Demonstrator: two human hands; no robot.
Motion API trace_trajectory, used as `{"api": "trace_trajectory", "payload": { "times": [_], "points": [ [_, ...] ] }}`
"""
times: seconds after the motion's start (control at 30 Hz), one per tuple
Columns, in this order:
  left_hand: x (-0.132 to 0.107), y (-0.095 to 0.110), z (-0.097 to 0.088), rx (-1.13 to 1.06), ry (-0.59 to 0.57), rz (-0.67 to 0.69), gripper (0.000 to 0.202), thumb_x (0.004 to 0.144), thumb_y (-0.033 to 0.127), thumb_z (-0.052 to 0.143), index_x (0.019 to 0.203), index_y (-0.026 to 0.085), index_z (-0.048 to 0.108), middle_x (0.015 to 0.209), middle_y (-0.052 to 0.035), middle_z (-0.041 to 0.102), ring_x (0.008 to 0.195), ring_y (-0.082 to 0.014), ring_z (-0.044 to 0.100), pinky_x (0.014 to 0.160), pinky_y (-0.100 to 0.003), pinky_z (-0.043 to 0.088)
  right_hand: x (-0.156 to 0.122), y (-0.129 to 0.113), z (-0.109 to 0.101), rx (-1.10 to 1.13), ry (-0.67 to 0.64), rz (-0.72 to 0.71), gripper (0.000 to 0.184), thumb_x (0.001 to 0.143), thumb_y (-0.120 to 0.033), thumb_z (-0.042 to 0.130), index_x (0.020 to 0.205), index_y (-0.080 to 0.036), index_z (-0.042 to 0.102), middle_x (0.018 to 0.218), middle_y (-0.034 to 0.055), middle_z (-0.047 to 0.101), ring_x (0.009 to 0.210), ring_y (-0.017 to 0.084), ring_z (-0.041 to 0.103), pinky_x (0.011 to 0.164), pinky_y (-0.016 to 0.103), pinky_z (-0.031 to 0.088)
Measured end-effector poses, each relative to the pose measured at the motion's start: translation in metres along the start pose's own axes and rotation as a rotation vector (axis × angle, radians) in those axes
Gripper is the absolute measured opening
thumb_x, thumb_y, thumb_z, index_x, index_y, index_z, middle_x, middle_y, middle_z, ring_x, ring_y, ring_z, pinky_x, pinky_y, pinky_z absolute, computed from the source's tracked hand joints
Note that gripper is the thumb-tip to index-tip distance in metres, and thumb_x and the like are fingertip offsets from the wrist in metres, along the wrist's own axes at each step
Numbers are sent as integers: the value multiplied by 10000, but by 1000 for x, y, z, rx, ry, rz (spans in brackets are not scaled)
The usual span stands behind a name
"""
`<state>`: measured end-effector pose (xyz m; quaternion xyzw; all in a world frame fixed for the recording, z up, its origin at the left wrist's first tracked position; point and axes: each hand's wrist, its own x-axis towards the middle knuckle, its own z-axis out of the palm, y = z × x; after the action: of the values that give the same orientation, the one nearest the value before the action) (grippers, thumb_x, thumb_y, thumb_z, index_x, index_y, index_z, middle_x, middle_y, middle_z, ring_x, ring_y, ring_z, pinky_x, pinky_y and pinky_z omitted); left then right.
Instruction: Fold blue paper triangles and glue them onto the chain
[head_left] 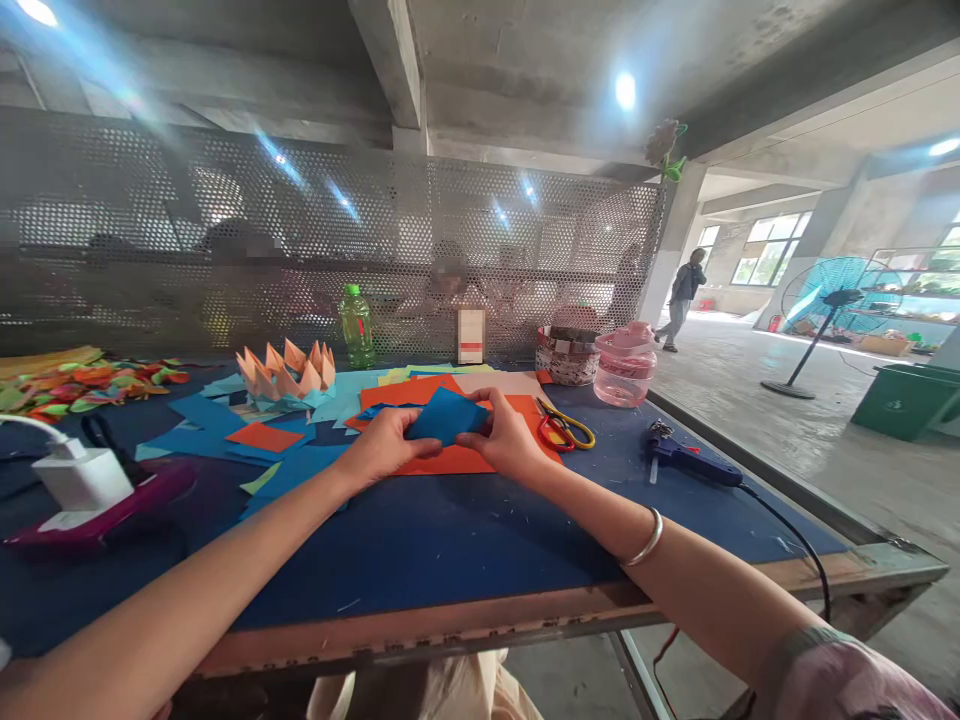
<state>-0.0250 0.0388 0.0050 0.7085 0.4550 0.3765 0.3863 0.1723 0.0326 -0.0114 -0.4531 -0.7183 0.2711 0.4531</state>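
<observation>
Between my two hands a small piece of blue paper [448, 416] is held up over the table. My left hand [386, 445] pinches its left edge, thumb on the near side. On the opposite edge my right hand [504, 432] grips it between thumb and fingers; a bangle circles that wrist. Under and behind the hands lie orange sheets [472, 460]. Scissors [566, 428] with red and yellow handles rest just right of my right hand. To the left are loose blue sheets [206, 428], a small orange paper piece [264, 436] and a ring of folded orange paper points [286, 370].
A glue gun [694, 458] with a cord lies at the right. Behind stand a green bottle [356, 328], a pink jug [625, 368] and a round basket [568, 355]. A white charger [81, 475] sits at left. A perforated metal screen [300, 200] closes the back; someone walks beyond, right.
</observation>
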Motion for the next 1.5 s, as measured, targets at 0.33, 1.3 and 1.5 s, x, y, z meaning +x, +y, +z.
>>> {"api": "trace_trajectory", "payload": {
  "times": [0.33, 1.3, 1.5],
  "points": [
    [-2, 3, 1, 117, 9, 51, 302, 597, 407, 790, 718, 180, 634, 622, -4, 697, 647, -235, 667, 634, -337, 508, -1, -4, 0, -110, -28, 4, 457, 724, -245, 701, 1095, -201, 437, 827, -9, 545, 692, 153, 522, 606, 263, 395],
    [-3, 11, 0, -29, -10, -5, 493, 557, 388, 817, 953, 160, 630, 664, 2, 713, 669, -221, 682, 709, -372, 543, 9, 12, -7, 160, -143, -19, 703, 678, -241, 723, 1298, -192, 395, 730, -41, 581, 644, 138, 557, 586, 251, 418],
    [-1, 12, -2, -24, 24, -15, 430, 539, 366, 795, 880, 176, 615, 642, 10, 707, 649, -216, 678, 697, -367, 541, 12, 10, -14, 222, -178, 3, 689, 680, -178, 712, 1287, -189, 386, 635, -82, 581, 590, 113, 556, 579, 230, 405]
  ]
}}
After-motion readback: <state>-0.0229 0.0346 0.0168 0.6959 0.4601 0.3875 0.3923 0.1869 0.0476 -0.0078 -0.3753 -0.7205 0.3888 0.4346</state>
